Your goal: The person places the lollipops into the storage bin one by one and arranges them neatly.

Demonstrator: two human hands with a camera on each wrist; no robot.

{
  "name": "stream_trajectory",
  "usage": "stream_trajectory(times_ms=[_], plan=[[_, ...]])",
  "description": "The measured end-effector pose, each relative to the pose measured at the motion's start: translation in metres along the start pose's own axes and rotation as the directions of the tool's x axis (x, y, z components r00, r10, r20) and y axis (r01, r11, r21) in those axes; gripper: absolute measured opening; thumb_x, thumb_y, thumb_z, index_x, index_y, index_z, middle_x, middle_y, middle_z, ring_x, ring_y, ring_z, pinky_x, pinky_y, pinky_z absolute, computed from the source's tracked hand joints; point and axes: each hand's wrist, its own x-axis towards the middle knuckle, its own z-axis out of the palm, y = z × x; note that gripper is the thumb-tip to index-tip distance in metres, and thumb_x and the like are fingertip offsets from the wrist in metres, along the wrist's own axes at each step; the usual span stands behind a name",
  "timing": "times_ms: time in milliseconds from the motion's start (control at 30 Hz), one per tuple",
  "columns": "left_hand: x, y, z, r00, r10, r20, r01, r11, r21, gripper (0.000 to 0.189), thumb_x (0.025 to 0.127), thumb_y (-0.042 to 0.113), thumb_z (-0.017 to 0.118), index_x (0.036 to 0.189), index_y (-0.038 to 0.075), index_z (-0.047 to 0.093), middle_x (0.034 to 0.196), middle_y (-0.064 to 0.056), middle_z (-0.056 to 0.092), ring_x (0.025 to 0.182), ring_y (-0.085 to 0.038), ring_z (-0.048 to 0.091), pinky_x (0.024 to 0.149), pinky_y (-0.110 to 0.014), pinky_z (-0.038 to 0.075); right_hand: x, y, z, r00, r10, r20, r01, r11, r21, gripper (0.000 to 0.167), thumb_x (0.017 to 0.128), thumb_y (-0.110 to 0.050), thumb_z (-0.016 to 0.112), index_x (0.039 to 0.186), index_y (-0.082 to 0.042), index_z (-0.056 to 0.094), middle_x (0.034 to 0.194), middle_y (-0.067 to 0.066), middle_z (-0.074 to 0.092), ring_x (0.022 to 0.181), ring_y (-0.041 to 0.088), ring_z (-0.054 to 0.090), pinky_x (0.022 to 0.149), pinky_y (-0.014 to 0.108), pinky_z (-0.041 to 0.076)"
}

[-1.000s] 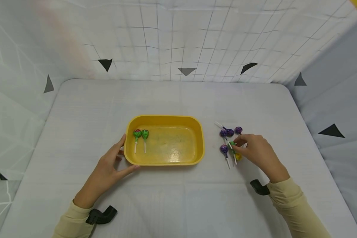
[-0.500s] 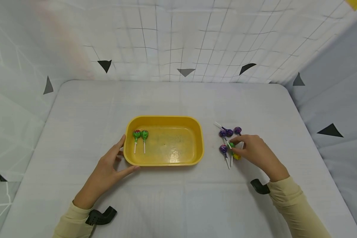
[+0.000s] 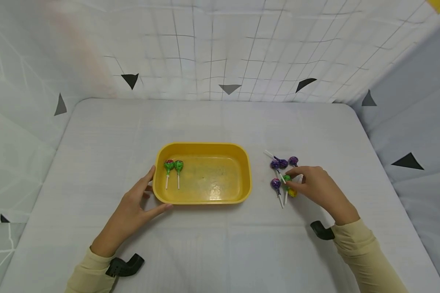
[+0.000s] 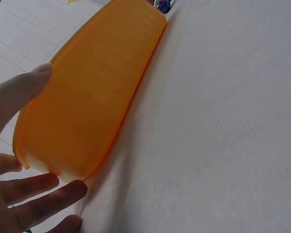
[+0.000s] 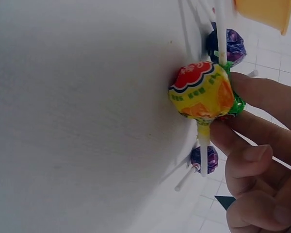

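Note:
My left hand (image 3: 130, 209) rests at the left end of a yellow plastic tray (image 3: 201, 202), thumb along the near side and fingers at the left end. In the left wrist view the fingers are spread and fairly straight. Two green-wrapped lollipops (image 3: 178, 166) lie side by side inside the tray, sticks toward me. To the right of the tray, my right hand (image 3: 320, 191) pinches a green lollipop (image 5: 238, 104) by its head between thumb and fingers. A yellow lollipop (image 5: 199, 92) lies against it, partly covering it in the right wrist view.
Several purple lollipops lie close around the right hand, one purple lollipop (image 3: 276, 184) just left of the green one and another purple lollipop (image 3: 293, 161) behind the fingers. A white cloth (image 3: 220, 252) covers the table. Fabric walls stand behind and at both sides.
The green lollipop at the right hand has turned slightly, its stick end swinging left toward the purple lollipop's stick. The left hand and tray stay in place.

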Motion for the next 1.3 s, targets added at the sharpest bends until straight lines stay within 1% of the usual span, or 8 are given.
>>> stream_trajectory(times_ms=[267,533,633,700,867,967,1167,1300], plan=[[0.000,-0.001,0.000,1.000,0.003,-0.002,-0.003,1.000,0.004,0.117,0.074,0.025,0.095,0.166,0.010,0.023,0.138,-0.014,0.061,0.102,-0.024,0.065,0.090,-0.046,0.057,-0.004,-0.001,-0.005,0.998,-0.046,-0.048,0.045,0.999,-0.008,0.028,0.092,-0.025,0.078,0.116,-0.010,0.078,0.103,0.011,0.078,0.064,0.015,0.052,0.050,0.028,0.040],[0.000,-0.001,0.000,1.000,-0.001,0.001,0.001,1.000,0.003,0.117,0.075,0.026,0.095,0.166,0.011,0.022,0.139,-0.014,0.060,0.102,-0.024,0.065,0.090,-0.047,0.057,-0.005,-0.007,-0.012,0.992,-0.088,-0.093,0.087,0.996,-0.009,0.027,0.092,-0.024,0.079,0.115,-0.009,0.078,0.097,0.008,0.078,0.057,0.015,0.046,0.048,0.027,0.037],[0.000,-0.001,0.000,1.000,-0.002,0.000,0.002,1.000,0.001,0.117,0.075,0.026,0.095,0.166,0.010,0.022,0.139,-0.014,0.060,0.102,-0.024,0.065,0.090,-0.047,0.057,-0.004,-0.011,-0.014,0.991,-0.091,-0.096,0.091,0.996,-0.006,0.027,0.092,-0.024,0.079,0.115,-0.009,0.078,0.092,0.007,0.076,0.057,0.015,0.046,0.048,0.027,0.037],[0.000,-0.001,0.000,1.000,-0.001,0.000,0.001,1.000,0.001,0.117,0.075,0.026,0.095,0.166,0.010,0.023,0.139,-0.014,0.061,0.102,-0.024,0.065,0.090,-0.047,0.057,-0.003,-0.013,-0.016,0.991,-0.091,-0.096,0.091,0.996,-0.005,0.028,0.092,-0.024,0.080,0.116,-0.010,0.078,0.091,0.006,0.076,0.057,0.015,0.047,0.048,0.027,0.038],[0.000,-0.001,0.000,1.000,0.001,-0.001,-0.001,1.000,0.001,0.117,0.074,0.026,0.095,0.166,0.010,0.023,0.138,-0.014,0.061,0.102,-0.024,0.065,0.089,-0.047,0.057,-0.001,-0.021,-0.020,0.991,-0.095,-0.097,0.096,0.995,-0.002,0.028,0.092,-0.024,0.080,0.116,-0.010,0.078,0.096,0.007,0.077,0.060,0.016,0.050,0.050,0.027,0.039],[0.001,-0.001,0.000,1.000,0.002,-0.001,-0.002,1.000,0.003,0.118,0.074,0.026,0.095,0.166,0.010,0.022,0.138,-0.015,0.061,0.102,-0.024,0.065,0.089,-0.047,0.057,0.001,-0.026,-0.022,0.990,-0.106,-0.097,0.107,0.994,0.002,0.026,0.091,-0.023,0.080,0.115,-0.012,0.079,0.096,0.006,0.077,0.060,0.016,0.050,0.050,0.027,0.039],[0.000,0.000,-0.001,1.000,0.002,-0.002,-0.002,1.000,0.004,0.117,0.075,0.027,0.095,0.165,0.010,0.023,0.137,-0.014,0.061,0.101,-0.024,0.065,0.089,-0.046,0.058,0.005,-0.035,-0.025,0.985,-0.138,-0.107,0.140,0.990,0.015,0.021,0.091,-0.023,0.081,0.111,-0.015,0.079,0.085,0.001,0.074,0.060,0.015,0.049,0.052,0.026,0.040],[0.000,-0.001,-0.001,1.000,0.001,-0.002,-0.001,1.000,0.007,0.117,0.075,0.026,0.095,0.165,0.010,0.023,0.137,-0.015,0.061,0.101,-0.024,0.065,0.089,-0.046,0.057,0.009,-0.041,-0.026,0.980,-0.164,-0.109,0.167,0.986,0.013,0.021,0.092,-0.023,0.080,0.110,-0.014,0.079,0.087,0.000,0.074,0.060,0.015,0.048,0.053,0.026,0.040]])
